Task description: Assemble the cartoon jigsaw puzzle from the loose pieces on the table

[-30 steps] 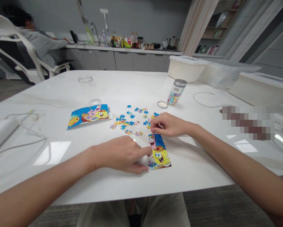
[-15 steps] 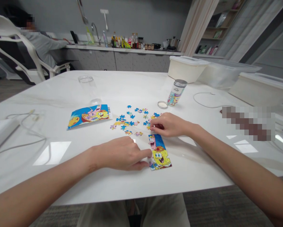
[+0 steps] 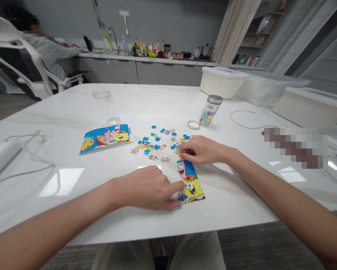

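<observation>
A partly joined jigsaw puzzle (image 3: 191, 183) lies flat near the table's front edge, showing a yellow and a pink cartoon figure on blue. My left hand (image 3: 153, 187) is at its left side, index finger and thumb stretched apart, with the fingertip on the puzzle's left part. Just above the puzzle's top edge, my right hand (image 3: 202, 149) has its fingers curled into a pinch; whatever is between them is hidden. Loose puzzle pieces (image 3: 146, 146) are scattered beyond both hands, several close to the right fingertips. A picture sheet (image 3: 108, 138) of the same cartoon lies to the left.
A clear empty jar (image 3: 105, 107) stands behind the sheet. A printed can (image 3: 210, 110) and a round lid (image 3: 193, 125) are beyond my right hand. Lidded bins (image 3: 221, 80) line the far right. Cables (image 3: 48, 161) run across the left. A person (image 3: 48, 52) sits at the back left.
My left hand has shifted slightly down and right, its index fingertip reaching further over the puzzle. My right hand stays almost in place, still pinched.
</observation>
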### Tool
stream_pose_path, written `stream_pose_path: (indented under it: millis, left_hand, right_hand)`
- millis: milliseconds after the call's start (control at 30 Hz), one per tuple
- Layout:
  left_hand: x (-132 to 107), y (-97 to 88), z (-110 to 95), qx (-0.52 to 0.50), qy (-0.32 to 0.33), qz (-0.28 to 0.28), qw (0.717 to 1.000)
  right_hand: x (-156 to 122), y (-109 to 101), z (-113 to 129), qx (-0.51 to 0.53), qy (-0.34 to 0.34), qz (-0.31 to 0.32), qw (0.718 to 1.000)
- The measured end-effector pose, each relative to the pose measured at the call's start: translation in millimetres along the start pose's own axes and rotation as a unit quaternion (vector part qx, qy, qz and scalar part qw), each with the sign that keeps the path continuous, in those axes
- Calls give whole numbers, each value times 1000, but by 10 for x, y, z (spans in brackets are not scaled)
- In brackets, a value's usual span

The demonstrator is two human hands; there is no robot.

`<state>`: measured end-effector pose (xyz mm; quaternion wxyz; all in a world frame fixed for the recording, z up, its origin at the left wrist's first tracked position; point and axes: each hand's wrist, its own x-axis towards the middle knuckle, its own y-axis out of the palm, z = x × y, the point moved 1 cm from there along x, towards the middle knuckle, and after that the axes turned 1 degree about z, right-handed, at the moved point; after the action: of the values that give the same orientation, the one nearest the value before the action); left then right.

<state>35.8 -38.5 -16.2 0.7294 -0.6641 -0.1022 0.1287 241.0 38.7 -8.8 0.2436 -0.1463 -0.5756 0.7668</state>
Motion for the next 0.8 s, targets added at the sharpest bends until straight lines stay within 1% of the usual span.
stream_pose_path:
  millis: [333,700,800]
  left_hand:
    - [4,10,26,-3,18,-22,1000]
    - [4,10,18,2,17,-17,1000]
    - [-8,14,29,-6,15,-22,1000]
  right_hand:
    - [-10,13,-11,3,7,7,1000]
    - [0,6,5,1,3,14,1000]
    - [-2,5,-9,-14,-3,2,1000]
